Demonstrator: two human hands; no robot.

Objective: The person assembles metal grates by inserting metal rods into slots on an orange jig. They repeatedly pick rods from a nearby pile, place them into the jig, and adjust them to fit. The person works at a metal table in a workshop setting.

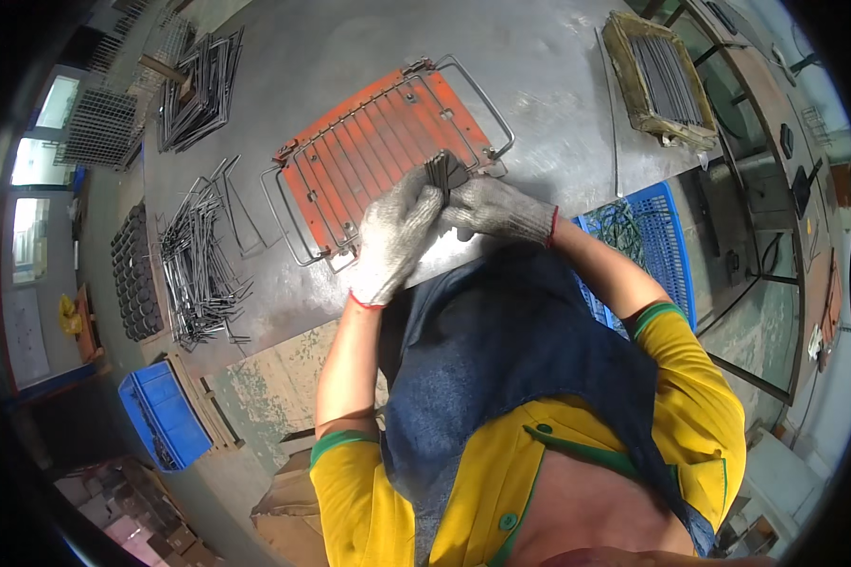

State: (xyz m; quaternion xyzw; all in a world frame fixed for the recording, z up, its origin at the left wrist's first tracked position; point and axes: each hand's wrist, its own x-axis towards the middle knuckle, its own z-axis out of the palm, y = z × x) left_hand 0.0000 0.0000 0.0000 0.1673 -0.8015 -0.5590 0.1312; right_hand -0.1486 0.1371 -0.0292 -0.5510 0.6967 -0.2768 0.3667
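Note:
Both my hands wear pale knit gloves and meet over the near edge of an orange plate (358, 170). Between them is a small bundle of thin metal rods (442, 171), seen nearly end-on, with its lower part hidden by the gloves. My left hand (395, 231) is closed around the bundle from the left. My right hand (503, 208) is closed against it from the right. On the orange plate lie several parallel metal rods (373, 142), with small metal blocks along its edges. A bent wire handle frame (494, 107) sticks out at the plate's right end, another wire frame (276, 215) at its left.
Loose bent wire parts (199, 265) are heaped on the metal table (558, 57) at left, with stacked wire frames (203, 90) behind. A tray of rods (641, 118) stands at far right. Blue crates (676, 236) (165, 416) sit below the table's edge on both sides.

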